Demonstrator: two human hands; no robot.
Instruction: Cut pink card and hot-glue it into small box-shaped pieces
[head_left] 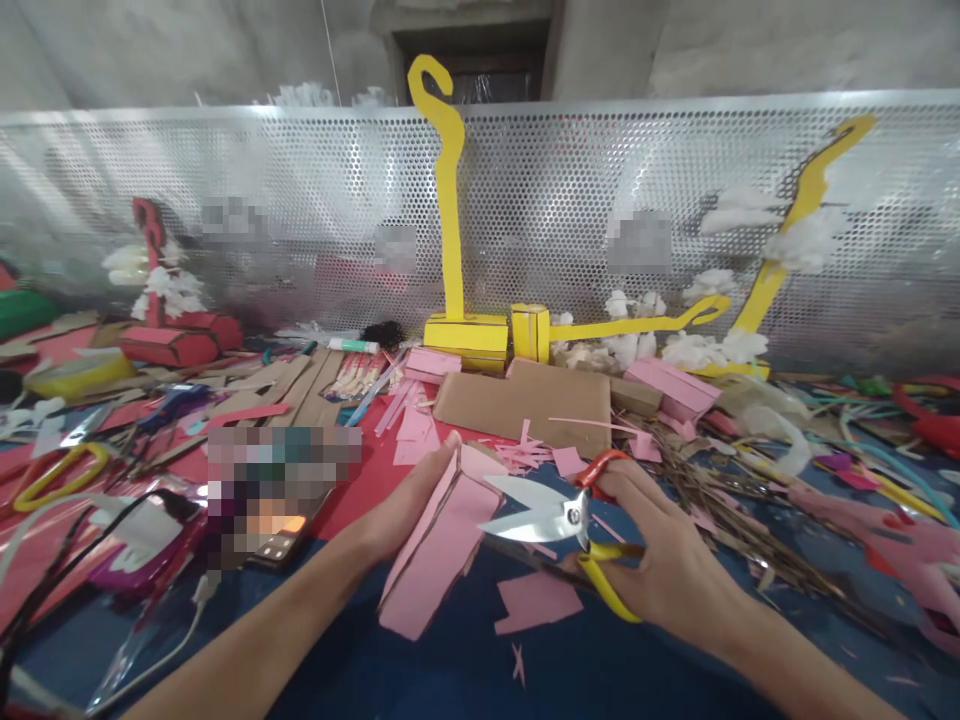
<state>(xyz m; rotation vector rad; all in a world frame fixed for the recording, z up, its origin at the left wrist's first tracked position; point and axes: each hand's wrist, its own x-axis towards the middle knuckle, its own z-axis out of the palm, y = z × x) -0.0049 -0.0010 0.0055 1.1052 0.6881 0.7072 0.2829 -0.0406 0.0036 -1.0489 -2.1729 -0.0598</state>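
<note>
My left hand [415,497] grips a pink paper-covered cardboard box [441,560], which is long, faceted and tilted, with brown cardboard showing along its edges. In my right hand [660,545] is a pair of scissors [536,512] with one red and one yellow handle. Their blades are spread apart, and the tips point left at the box's right edge. A pink paper scrap [537,603] lies on the blue table [450,680] below the blades. The underside of the box is hidden, as are most of my left fingers.
Yellow hook-shaped pieces on bases [448,220] stand behind, against a perforated metal panel [555,200]. Brown cardboard [525,405] and pink scraps lie ahead. A pink glue gun [885,540] rests at right. Other scissors [64,475], cables and a phone [277,540] are at left.
</note>
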